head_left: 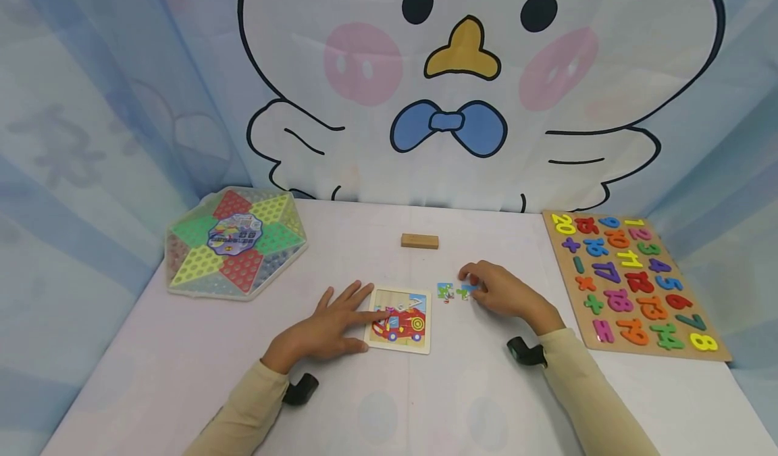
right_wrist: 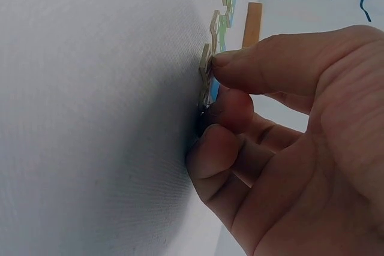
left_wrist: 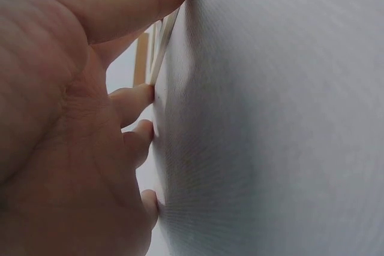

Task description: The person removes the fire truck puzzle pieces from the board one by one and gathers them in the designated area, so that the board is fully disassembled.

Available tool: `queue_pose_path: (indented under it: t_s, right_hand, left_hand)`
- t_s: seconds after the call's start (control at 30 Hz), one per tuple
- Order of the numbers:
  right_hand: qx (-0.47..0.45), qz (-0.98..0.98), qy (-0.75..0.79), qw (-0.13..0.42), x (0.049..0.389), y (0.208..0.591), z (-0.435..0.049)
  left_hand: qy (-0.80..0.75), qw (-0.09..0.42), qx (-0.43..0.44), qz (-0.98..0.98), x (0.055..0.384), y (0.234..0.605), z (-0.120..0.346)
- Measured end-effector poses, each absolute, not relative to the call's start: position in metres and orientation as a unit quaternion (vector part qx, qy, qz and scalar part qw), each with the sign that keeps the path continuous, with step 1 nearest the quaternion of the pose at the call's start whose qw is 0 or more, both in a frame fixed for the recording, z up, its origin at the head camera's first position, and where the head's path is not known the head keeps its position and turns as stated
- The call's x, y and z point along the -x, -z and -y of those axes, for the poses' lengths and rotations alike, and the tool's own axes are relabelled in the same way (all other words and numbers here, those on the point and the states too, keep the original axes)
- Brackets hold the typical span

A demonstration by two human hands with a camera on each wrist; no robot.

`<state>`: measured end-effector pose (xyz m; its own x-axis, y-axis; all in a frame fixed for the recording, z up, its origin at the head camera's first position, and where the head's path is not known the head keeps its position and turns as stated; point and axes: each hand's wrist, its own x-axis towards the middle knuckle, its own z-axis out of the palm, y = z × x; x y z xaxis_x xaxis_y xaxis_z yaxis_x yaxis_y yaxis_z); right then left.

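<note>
Around the lower middle of the head frame, I am watching the left hand (head_left: 328,327) resting with its fingers straight and apart, the index finger lying on the puzzle (head_left: 398,349), where a red truck (head_left: 401,325) is showing. The thumb is lying by the puzzle's left edge, and on the left wrist feed I am seeing fingertips meeting the table (head_left: 450,402).

Just right of the head frame's centre, the right hand (head_left: 504,295) is curling its fingers and pinching a small piece (right_wrist: 204,58) (my right wrist feed is looking along the table, so fingers are hiding part of it). A second piece (head_left: 446,291) is lying between that hand and the puzzle, well within the middle of the frame.

Above these, a block (head_left: 419,241) is lying on the table. At the frame's middle left, I am seeing a hexagonal box (head_left: 236,234) lying flat; at the middle right, a number board (head_left: 645,348) is bearing coloured digits. Across the top, a curtain (head_left: 462,179) is hanging behind the table.
</note>
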<state>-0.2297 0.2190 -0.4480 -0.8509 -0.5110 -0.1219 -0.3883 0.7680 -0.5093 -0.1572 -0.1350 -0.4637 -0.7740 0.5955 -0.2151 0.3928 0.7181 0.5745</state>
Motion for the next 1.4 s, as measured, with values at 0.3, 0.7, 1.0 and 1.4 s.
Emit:
queue_pose_path:
  t_s: [0.3,0.7,1.0,1.4]
  right_hand:
    - [0.25,-0.928,0.261,0.096,0.233,0.442,-0.213]
    - [0.365,-0.897,0.215,0.123,0.221,0.432,-0.146]
    - [0.38,-0.893,0.18,0.16,0.221,0.437,-0.133]
    - [0.374,-0.901,0.15,0.158,0.219,0.434,-0.135]
  left_hand:
    - [-0.258,0.199,-0.273,-0.905,0.157,0.463,0.135]
    - [-0.254,0.202,-0.273,-0.906,0.157,0.462,0.138]
    - [-0.25,0.199,-0.284,-0.904,0.16,0.465,0.137]
    - [-0.25,0.204,-0.274,-0.906,0.158,0.462,0.136]
